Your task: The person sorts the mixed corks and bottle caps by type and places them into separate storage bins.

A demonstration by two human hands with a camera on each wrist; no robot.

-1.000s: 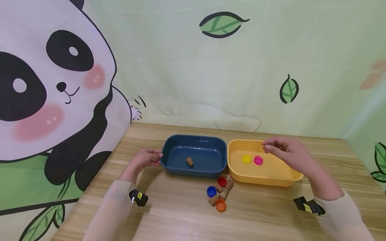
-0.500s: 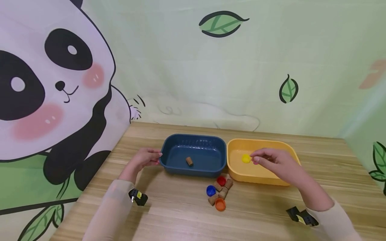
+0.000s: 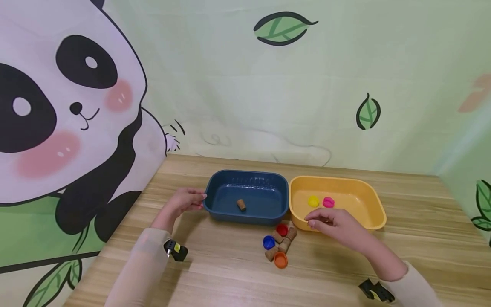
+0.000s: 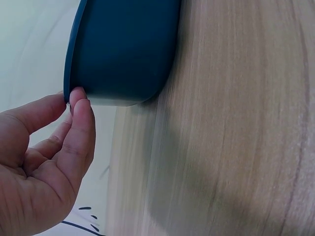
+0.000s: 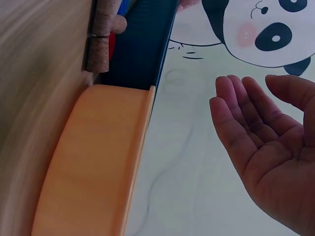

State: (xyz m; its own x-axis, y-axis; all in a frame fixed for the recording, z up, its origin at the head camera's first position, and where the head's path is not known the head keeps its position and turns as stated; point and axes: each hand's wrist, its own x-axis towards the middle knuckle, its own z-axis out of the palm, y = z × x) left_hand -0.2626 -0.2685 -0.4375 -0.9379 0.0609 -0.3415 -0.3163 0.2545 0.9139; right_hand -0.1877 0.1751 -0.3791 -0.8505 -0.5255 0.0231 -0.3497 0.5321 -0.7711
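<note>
My left hand [image 3: 186, 200] pinches the left rim of a dark blue plastic tray [image 4: 123, 54], thumb and fingers on either side of the edge. Inside that tray lies one wine cork [image 3: 241, 205]. My right hand [image 3: 339, 226] hovers over the front edge of a yellow tray [image 3: 374, 217], fingers loosely bent and holding nothing; the right wrist view shows the bare palm [image 5: 275, 152]. A yellow bottle cap [image 3: 313, 201] and a pink bottle cap [image 3: 328, 202] sit in the yellow tray.
In front of the trays, a small heap on the wooden table [image 3: 215, 273] has several corks [image 3: 284, 245], a red cap [image 3: 281, 230], a blue cap [image 3: 269, 242] and an orange cap [image 3: 281, 260]. A panda-printed cloth [image 3: 215, 85] hangs behind the table.
From over the yellow tray's right side, my right hand has come left and toward the front, crossing the pink cap and uncovering it again. The left hand stays at the blue tray.
</note>
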